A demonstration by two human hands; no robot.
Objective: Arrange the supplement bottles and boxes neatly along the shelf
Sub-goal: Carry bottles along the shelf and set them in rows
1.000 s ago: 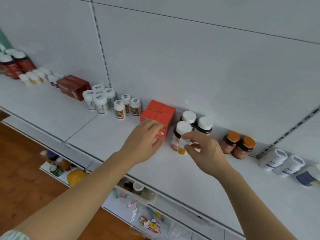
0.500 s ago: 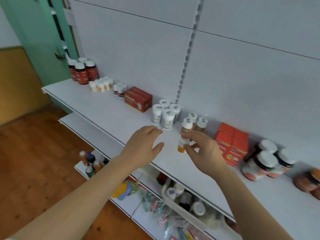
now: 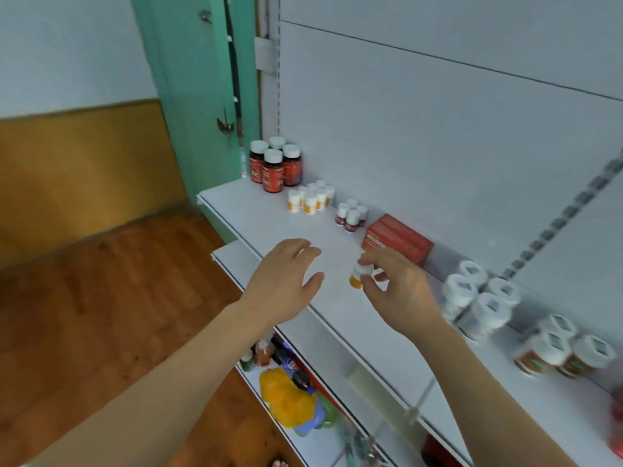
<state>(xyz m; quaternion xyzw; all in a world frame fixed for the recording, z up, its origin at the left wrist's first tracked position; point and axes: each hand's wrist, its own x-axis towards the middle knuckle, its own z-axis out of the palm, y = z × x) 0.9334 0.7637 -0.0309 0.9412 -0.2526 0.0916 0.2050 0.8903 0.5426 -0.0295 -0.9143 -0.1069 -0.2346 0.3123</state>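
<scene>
My right hand [image 3: 396, 288] pinches a small white bottle with an orange band [image 3: 357, 276], held just above the white shelf [image 3: 256, 224]. To its left my left hand [image 3: 286, 274] hovers over the shelf with fingers spread, holding nothing. Along the back of the shelf stand dark red bottles [image 3: 274, 166], small white-and-orange bottles [image 3: 308, 198], tiny dark bottles with white caps [image 3: 350, 215], a red box [image 3: 397, 239] and larger white-capped bottles [image 3: 478, 301]. The box sits right behind my right hand.
More white-capped bottles [image 3: 559, 352] stand at the far right. A lower shelf [image 3: 303, 439] holds mixed items, among them a yellow and blue object [image 3: 290, 399]. A green door [image 3: 199, 89] closes off the shelf's left end; wooden floor [image 3: 101, 298] lies below.
The view swung left along the shelf. My right hand carried the small orange-banded bottle leftward past the orange boxes and white bottles. My left hand let go of the orange box and opened.
</scene>
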